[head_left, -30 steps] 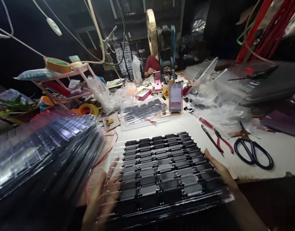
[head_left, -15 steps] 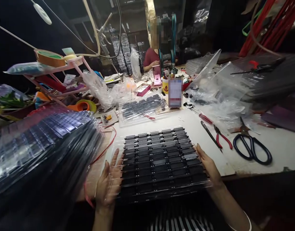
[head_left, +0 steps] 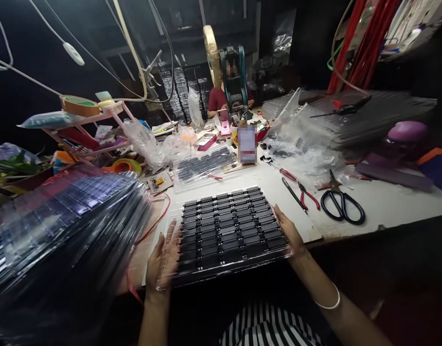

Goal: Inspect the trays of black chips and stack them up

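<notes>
The fingers of the left hand [head_left: 159, 269] and right hand [head_left: 291, 235] grasp opposite sides of a clear tray [head_left: 224, 269] of black parts [head_left: 226, 230], at the near edge of the table [head_left: 275, 192]. Stacked trays [head_left: 87, 216] lie left of it, scissors [head_left: 342, 206] right.

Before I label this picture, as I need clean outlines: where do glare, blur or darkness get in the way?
Head view: glare streaks the stacked plastic trays, whose lower part smears into darkness; head view: the scissors and tray of black parts look fairly crisp.
</notes>
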{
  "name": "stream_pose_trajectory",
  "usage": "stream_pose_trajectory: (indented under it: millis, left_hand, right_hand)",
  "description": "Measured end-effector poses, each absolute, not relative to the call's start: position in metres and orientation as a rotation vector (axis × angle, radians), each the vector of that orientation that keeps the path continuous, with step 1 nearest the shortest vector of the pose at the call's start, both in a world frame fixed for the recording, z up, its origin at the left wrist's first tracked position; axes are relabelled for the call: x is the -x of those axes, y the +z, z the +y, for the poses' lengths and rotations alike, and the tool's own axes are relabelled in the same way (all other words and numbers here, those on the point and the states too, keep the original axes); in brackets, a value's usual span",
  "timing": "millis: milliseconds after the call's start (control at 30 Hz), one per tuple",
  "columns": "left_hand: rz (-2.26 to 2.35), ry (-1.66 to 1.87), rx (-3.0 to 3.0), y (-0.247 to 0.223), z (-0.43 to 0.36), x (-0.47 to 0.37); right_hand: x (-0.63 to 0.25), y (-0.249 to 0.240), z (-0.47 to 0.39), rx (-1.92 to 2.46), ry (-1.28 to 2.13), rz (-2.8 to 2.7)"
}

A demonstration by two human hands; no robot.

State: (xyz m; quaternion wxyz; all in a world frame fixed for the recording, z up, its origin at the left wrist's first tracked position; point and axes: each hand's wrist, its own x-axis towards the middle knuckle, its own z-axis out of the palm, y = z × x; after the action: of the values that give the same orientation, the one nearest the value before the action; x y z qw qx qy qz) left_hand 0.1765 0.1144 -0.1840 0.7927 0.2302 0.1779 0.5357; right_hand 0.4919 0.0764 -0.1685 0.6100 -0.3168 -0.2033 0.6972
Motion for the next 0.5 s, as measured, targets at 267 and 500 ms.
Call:
stream_pose_trajectory:
  millis: [267,500]
  left_hand:
    - [0.361,1.112,-0.557,-0.1812,0.114,-0.1736]
    - [0.502,1.178,-0.491,-0.1793,0.1078,-0.175]
  right_hand:
    - [-0.492,-0.1671,0.0766,0.696,1.706,-0.492]
    - [-0.4901,-0.165,0.076,0.724,1.712,-0.509]
